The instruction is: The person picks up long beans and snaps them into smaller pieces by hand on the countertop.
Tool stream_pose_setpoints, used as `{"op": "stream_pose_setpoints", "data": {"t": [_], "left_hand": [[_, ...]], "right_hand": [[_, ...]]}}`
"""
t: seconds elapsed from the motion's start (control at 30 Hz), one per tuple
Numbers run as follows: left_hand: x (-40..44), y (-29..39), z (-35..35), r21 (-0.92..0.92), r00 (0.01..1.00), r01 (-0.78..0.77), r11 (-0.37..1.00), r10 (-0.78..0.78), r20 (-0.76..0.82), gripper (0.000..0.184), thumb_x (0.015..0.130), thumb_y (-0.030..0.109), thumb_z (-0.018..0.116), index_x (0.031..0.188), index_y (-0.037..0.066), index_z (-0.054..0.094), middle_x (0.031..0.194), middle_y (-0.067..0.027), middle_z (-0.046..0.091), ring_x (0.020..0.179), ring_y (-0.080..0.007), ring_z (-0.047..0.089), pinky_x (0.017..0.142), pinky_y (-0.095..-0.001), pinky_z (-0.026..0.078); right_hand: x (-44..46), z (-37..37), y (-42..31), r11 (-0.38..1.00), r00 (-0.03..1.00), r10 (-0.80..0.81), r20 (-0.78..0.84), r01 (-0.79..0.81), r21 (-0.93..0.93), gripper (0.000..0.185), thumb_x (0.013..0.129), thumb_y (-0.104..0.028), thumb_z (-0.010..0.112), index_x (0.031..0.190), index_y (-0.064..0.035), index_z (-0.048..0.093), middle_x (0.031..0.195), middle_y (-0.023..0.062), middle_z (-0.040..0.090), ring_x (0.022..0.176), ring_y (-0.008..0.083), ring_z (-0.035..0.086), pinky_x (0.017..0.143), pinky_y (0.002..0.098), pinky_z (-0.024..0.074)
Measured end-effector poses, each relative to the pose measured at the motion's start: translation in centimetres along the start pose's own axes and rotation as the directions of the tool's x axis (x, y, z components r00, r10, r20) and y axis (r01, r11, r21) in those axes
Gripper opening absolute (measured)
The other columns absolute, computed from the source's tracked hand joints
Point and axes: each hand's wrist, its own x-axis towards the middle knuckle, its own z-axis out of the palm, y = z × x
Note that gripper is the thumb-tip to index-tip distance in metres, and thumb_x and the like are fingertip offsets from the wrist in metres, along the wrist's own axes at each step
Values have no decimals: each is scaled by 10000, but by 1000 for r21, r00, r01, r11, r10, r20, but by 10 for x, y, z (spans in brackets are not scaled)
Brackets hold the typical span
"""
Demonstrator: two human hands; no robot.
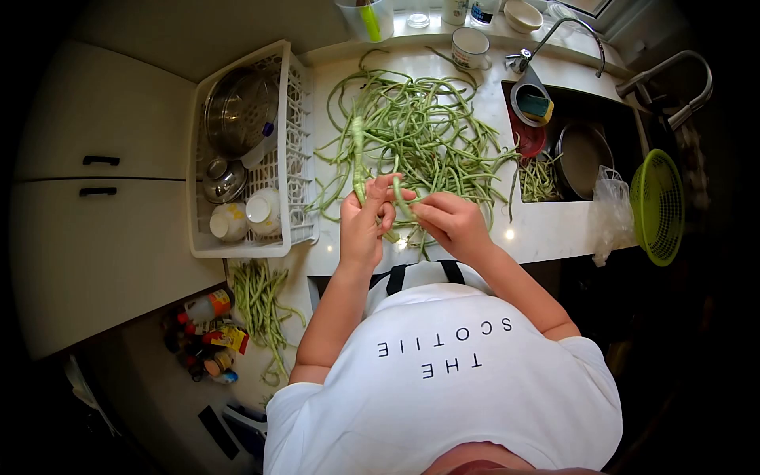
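Note:
A bundle of long green beans (359, 146) stands up out of my left hand (366, 220), whose fingers are closed around it. Between my two hands a single long bean (400, 196) curves over my left fingers. My right hand (455, 226) pinches its lower end between thumb and fingers. Just beyond both hands, a loose, tangled pile of long beans (427, 119) spreads over the white counter (324, 257).
At left stands a white dish rack (297, 150) with pots and bowls. More beans (257, 305) lie lower left near several bottles and jars (214, 340). To the right are the sink (570, 103), a plastic bag (611, 210) and a green colander (659, 207). A mug (470, 49) stands behind the pile.

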Motion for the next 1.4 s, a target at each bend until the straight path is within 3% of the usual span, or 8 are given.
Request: {"op": "stream_pose_setpoints", "data": {"t": [0.33, 0.53, 0.83, 0.93, 1.03, 1.1, 1.17, 1.4], "left_hand": [[-2, -1, -9, 303, 992, 79, 950, -104, 66, 235, 941, 165, 650, 1088, -17, 670, 834, -76, 692, 523, -32, 445, 473, -176, 345], [-7, -7, -5, 579, 969, -244, 778, 173, 176, 186, 931, 122, 649, 1052, -11, 696, 810, -41, 676, 697, -87, 574, 610, -241, 440], [-13, -6, 0, 816, 883, -451, 362, 314, 349, 127, 825, 38, 705, 944, -1, 681, 734, -87, 608, 563, -189, 526, 513, -303, 397], [-12, -16, 1, 752, 806, -571, 329, 398, 438, 129, 814, 8, 697, 939, 2, 665, 742, -101, 611, 600, -227, 566, 537, -310, 433], [-11, -19, 3, 713, 770, -602, 360, 499, 398, 104, 830, -20, 679, 929, 12, 668, 768, -67, 639, 648, -191, 602, 578, -303, 464], [-10, -18, 2, 696, 797, -543, 471, 550, 250, 77, 868, -3, 660, 941, 21, 659, 787, -53, 646, 644, -156, 586, 578, -281, 456], [-6, -13, -7, 587, 832, -457, 668, 554, 17, 55, 950, 60, 603, 998, 40, 621, 808, -31, 643, 620, -86, 525, 560, -227, 414], [-4, 38, -25, 248, 856, -471, 847, 507, -105, 184, 1041, 237, 492, 1119, 73, 513, 767, -37, 591, 525, -39, 351, 488, -171, 285]], "right_hand": [[0, -1, -1, 973, 992, 71, 108, -46, -225, 255, 761, -26, 690, 1004, -101, 694, 839, 19, 629, 772, 216, 623, 617, 339, 505], [15, -15, -5, 891, 939, 341, 30, -334, 308, 211, 812, -44, 669, 1019, -85, 684, 902, 59, 665, 835, 267, 651, 661, 383, 522], [2, -10, 5, 989, 988, 125, 95, -117, -87, 118, 829, -16, 663, 943, -47, 660, 769, 70, 630, 657, 221, 609, 578, 318, 478], [-11, 4, 8, 257, 691, 627, 358, -618, 742, 74, 863, -43, 593, 930, -22, 617, 753, 5, 602, 678, 75, 570, 596, 237, 463], [-14, 4, 7, 191, 687, 610, 394, -611, 768, 94, 869, -51, 610, 959, -21, 608, 773, 21, 616, 679, 86, 577, 629, 246, 480], [-16, 4, 8, 294, 689, 637, 345, -631, 718, 87, 843, -45, 634, 927, -28, 623, 768, 35, 638, 664, 127, 605, 633, 274, 500], [-15, -12, 14, 942, 942, 335, -2, -335, -16, 77, 805, -38, 654, 881, -29, 646, 770, 62, 658, 666, 182, 639, 631, 297, 516], [-24, -113, 68, 750, 838, 404, -366, -533, -392, 164, 844, -64, 657, 1004, -28, 661, 915, 113, 687, 885, 254, 667, 814, 352, 505]]}}
